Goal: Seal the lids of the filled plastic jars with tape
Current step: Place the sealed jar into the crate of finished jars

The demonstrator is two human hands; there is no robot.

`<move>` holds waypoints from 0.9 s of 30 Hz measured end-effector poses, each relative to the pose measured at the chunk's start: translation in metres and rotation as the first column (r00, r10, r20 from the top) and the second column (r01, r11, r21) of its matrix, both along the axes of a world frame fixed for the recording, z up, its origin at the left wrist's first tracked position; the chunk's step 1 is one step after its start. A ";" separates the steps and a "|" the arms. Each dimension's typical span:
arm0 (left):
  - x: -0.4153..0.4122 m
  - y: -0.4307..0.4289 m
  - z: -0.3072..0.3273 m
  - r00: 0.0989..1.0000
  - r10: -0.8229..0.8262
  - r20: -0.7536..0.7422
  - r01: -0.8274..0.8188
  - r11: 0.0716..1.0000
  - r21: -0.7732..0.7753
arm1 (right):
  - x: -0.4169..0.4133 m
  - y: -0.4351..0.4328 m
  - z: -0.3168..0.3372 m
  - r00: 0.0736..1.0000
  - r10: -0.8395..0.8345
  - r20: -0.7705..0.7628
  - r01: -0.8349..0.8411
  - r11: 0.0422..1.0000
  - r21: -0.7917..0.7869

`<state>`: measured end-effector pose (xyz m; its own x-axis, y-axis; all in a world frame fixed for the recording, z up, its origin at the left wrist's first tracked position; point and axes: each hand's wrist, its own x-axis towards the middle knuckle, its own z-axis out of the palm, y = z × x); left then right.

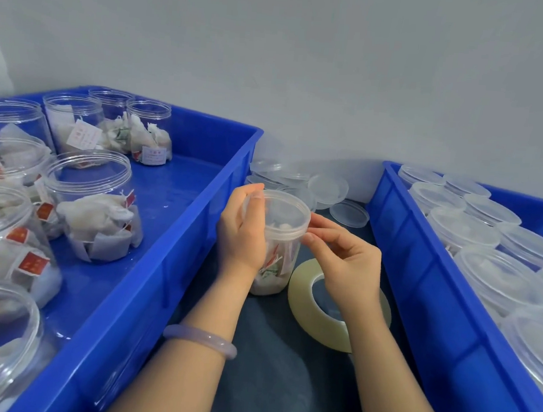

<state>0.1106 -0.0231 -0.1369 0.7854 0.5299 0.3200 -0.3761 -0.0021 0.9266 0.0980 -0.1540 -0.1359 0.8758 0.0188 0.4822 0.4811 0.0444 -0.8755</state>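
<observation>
The jar is clasped in the left hand's curled fingers. Its lid is pinched at the right edge between thumb and forefinger of the right hand, beside the tape roll.

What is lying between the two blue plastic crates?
In the head view: the filled clear plastic jar held by left hand and right hand, a roll of clear tape, loose clear plastic lids.

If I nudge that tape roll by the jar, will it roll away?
Probably not: the tape roll seems to lie flat, so it should slide, not roll. Its thick winding suggests it's stiff and fairly heavy.
</observation>
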 end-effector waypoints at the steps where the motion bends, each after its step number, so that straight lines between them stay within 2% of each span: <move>1: 0.001 0.000 0.000 1.000 0.004 0.001 -0.004 1.000 0.003 | 0.000 0.000 0.000 1.000 -0.012 0.012 0.012 0.999 -0.032; 5: 0.004 0.001 0.000 1.000 0.018 0.002 -0.018 1.000 0.018 | -0.001 -0.005 0.006 1.000 -0.014 -0.010 0.012 0.983 -0.184; 9: 0.005 0.003 0.000 1.000 0.019 -0.012 -0.019 1.000 -0.007 | 0.000 -0.018 0.018 0.989 0.127 -0.076 -0.142 0.960 -0.243; 13: 0.006 0.005 -0.001 1.000 -0.002 0.008 0.002 1.000 -0.018 | 0.005 -0.016 0.012 0.997 0.005 -0.072 -0.026 0.952 -0.306; 17: 0.007 0.007 -0.002 1.000 -0.014 0.013 0.014 1.000 -0.009 | 0.013 -0.011 0.007 0.997 -0.044 -0.057 0.029 0.968 -0.249; 20: 0.008 0.006 -0.003 0.993 -0.111 0.034 0.112 0.994 -0.022 | 0.014 -0.002 -0.001 0.982 -0.165 -0.092 0.143 0.967 -0.209; 22: 0.006 -0.002 -0.004 0.992 -0.119 0.041 0.120 0.993 -0.003 | 0.015 0.006 0.001 0.963 -0.228 -0.146 0.215 0.972 -0.098; 25: 0.004 -0.010 -0.005 0.998 -0.047 0.045 0.046 0.999 0.010 | 0.016 0.019 0.016 0.977 -0.133 -0.169 0.157 0.978 0.138; 27: 0.004 -0.010 -0.004 0.994 -0.090 0.058 0.090 0.996 0.000 | 0.014 0.035 0.020 0.976 -0.110 -0.191 0.137 0.981 0.139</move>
<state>0.1146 -0.0330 -0.1409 0.8102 0.4584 0.3654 -0.4280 0.0366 0.9031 0.1118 -0.1193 -0.1158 0.9398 -0.1557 0.3042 0.3251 0.1329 -0.9363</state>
